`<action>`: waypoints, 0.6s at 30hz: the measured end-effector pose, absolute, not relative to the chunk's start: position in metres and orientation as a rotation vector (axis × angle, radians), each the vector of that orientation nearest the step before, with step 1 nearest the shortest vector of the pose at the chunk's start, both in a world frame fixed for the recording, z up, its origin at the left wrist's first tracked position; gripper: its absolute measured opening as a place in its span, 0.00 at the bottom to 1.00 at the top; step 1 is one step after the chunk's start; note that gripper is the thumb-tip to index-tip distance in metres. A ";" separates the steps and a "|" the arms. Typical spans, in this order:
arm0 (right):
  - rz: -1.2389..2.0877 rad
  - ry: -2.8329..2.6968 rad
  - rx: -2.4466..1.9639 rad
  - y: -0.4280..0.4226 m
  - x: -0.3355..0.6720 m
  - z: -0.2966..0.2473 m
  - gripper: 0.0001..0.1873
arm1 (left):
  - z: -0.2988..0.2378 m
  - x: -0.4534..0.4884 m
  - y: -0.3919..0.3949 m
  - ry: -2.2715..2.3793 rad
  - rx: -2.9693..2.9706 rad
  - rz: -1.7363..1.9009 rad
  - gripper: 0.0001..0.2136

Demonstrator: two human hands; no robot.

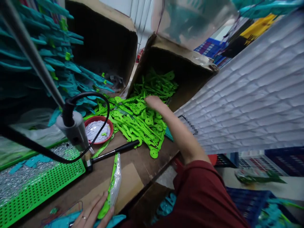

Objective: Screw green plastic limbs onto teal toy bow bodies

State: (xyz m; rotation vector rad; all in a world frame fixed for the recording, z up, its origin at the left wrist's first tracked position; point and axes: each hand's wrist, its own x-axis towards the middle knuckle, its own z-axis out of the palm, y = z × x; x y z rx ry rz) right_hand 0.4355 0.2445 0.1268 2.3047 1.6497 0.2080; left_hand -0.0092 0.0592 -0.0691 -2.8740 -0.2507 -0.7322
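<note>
Here we go: our left hand (93, 211) is down at 7 o'clock, its grip closed round the lower end of a green piece (104, 208), a clear strip (116, 181) lying along it. Our right hand (153, 102) is out at 12, at the far side of the pile (142, 122); its fingertips are hidden, so we can't tell whether that grip has anything.

How far along? Early, we'd judge: one piece in hand, a whole heap loose, plus more in the box (190, 53) at 1. No finished stack of green that we can pick out.

Now for room! The desk (142, 158) is bare at 6, between pile and cardboard (129, 182); its near edge slants from 7 up to 4. The hammer (114, 152) crowds 8, the bowl (110, 131) and hanging driver (77, 133) 9, and white wrap (237, 95) walls off 3.
</note>
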 end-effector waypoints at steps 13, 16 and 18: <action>-0.412 2.316 1.513 0.083 0.334 0.205 0.15 | 0.027 0.004 0.042 -1.420 -3.146 -1.339 0.34; -0.363 2.499 1.301 0.054 0.280 0.169 0.12 | 0.035 0.005 0.042 -1.575 -3.401 -1.415 0.24; -0.163 2.660 1.469 0.037 0.253 0.138 0.12 | 0.033 0.006 0.037 -1.817 -3.471 -1.508 0.16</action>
